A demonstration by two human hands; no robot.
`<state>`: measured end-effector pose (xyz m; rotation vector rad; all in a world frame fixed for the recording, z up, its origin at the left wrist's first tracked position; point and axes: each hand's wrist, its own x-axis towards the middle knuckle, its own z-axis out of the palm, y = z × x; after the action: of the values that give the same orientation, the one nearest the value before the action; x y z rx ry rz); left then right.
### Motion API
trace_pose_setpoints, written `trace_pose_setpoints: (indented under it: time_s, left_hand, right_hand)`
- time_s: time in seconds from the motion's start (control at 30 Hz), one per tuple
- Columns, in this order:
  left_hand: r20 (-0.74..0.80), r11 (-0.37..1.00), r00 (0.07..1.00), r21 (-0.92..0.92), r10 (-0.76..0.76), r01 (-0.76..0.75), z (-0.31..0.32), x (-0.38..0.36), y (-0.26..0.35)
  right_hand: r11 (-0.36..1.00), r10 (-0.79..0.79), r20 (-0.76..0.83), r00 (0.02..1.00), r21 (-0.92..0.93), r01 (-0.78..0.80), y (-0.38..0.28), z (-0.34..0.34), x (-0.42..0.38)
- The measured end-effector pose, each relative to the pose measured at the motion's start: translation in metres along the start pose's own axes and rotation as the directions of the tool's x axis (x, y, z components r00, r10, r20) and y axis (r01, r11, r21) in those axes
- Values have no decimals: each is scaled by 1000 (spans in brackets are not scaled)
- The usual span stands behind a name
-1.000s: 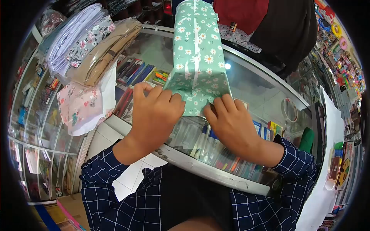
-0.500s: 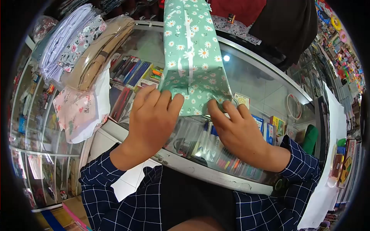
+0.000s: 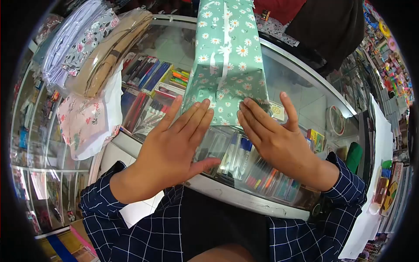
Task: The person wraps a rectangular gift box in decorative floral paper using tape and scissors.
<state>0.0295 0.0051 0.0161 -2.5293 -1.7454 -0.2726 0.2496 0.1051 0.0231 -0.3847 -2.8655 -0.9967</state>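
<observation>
A long box in green daisy-patterned wrapping paper (image 3: pixel 233 48) lies on the glass counter, its near end toward me. At that end the paper is folded inward at the sides, with a flap reaching toward me. Strips of clear tape run along the seam on top. My left hand (image 3: pixel 170 144) lies flat, its fingertips on the left part of the flap, thumb stretched out to the right. With fingers extended, my right hand (image 3: pixel 279 139) touches the flap's right part, one finger raised. Neither hand grips anything.
Pens and boxes fill the glass display counter (image 3: pixel 248 206) below. Plastic-wrapped folded fabric (image 3: pixel 109 56) and a pink floral paper piece (image 3: pixel 85 122) lie at left. A roll of tape (image 3: pixel 335 120) is on the right, near white sheets (image 3: pixel 379 144). Dark cloth (image 3: pixel 325 30) hangs over the far edge.
My fingers, curled at the flap before, are now stretched out flat against it. The left thumb has come out to the side. The box appears slightly farther right in view.
</observation>
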Motion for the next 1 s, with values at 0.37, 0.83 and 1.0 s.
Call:
trace_pose_setpoints:
  time_s: [0.37, 0.83, 1.0]
  left_hand:
    - [-239, 919, 925, 337, 294, -205, -6, 5, -38]
    - [-316, 905, 866, 308, 388, -293, -4, 37, -27]
    - [-485, 935, 800, 201, 353, -291, -12, 47, -35]
  right_hand:
    - [923, 24, -354, 935, 367, 115, 34, 26, -9]
    - [835, 105, -299, 949, 544, 79, 40, 18, -11]
    - [882, 69, -368, 927, 458, 116, 47, 3, -9]
